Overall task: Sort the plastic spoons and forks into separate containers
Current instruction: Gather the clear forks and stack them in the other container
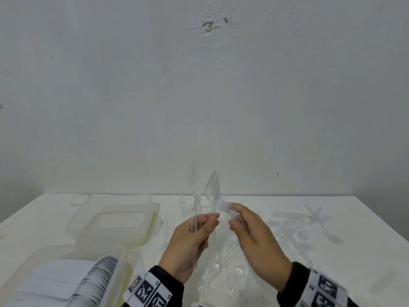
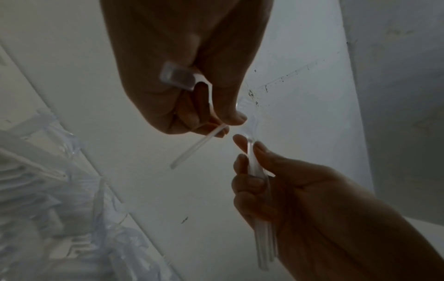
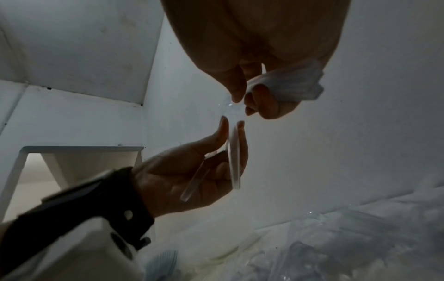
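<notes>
Two hands, left [image 1: 192, 238] pinching clear slender forks [image 1: 194, 185], right [image 1: 254, 235] gripping a translucent ribbed spoon [image 1: 213, 191].

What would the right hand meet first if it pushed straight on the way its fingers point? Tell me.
Probably the left hand: the right hand points left across a small gap at its fingertips and the forks they pinch. Depth is unclear.

- A plain white wall [image 1: 199, 96] is seen behind the table, marked by a rough patched spot [image 1: 208, 26] high up.
- A white table [image 1: 365, 220] is set against it.
- A room corner [image 3: 144, 103] is shown in the right wrist view.
- Soft, even light is cast throughout.
</notes>
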Action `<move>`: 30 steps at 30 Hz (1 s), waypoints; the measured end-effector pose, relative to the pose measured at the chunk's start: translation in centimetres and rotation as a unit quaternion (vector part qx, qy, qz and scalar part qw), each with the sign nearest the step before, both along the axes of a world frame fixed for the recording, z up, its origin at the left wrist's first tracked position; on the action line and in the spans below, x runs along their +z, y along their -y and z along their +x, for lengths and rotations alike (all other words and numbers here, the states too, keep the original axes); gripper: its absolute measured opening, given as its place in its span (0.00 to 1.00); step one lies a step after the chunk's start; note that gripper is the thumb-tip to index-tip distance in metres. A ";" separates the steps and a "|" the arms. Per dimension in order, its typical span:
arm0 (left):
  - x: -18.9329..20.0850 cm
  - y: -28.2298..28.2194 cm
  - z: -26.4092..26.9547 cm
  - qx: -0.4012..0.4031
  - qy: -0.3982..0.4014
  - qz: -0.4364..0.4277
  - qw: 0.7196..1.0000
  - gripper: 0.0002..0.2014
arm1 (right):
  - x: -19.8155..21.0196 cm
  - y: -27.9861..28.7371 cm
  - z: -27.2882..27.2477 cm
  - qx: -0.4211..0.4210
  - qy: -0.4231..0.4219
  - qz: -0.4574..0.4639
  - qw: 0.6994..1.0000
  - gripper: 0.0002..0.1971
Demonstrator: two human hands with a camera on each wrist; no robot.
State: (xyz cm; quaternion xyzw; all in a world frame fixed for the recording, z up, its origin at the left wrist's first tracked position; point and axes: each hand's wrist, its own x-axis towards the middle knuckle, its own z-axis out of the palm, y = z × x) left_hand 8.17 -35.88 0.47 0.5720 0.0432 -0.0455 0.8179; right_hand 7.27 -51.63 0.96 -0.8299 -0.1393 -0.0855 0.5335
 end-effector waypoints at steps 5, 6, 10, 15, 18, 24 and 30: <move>-0.5 0.3 -0.4 -0.021 0.011 0.031 0.999 0.17 | -0.5 -1.1 0.0 -0.001 0.042 0.024 0.999 0.17; -0.5 0.4 -0.4 -0.023 0.016 0.038 0.999 0.17 | -0.5 -1.3 0.1 0.005 0.041 0.032 0.999 0.18; -0.6 0.4 -0.5 -0.020 0.033 0.053 0.998 0.18 | -1.0 -1.6 -0.1 0.036 0.022 0.054 0.998 0.20; -0.7 0.3 -0.5 -0.030 0.027 0.028 0.999 0.12 | -1.1 -1.4 0.0 0.073 0.014 0.028 0.997 0.24; -0.9 0.3 -0.3 -0.025 0.020 0.017 0.999 0.14 | -1.2 -1.4 0.2 0.094 0.003 0.022 0.995 0.27; -1.4 0.1 -0.2 -0.018 0.022 0.030 0.999 0.14 | -1.0 -1.4 0.1 0.145 -0.077 0.087 0.983 0.26; -1.8 -0.1 -0.2 -0.021 0.021 0.040 0.999 0.17 | -1.3 -0.9 0.5 0.187 -0.115 0.060 0.974 0.32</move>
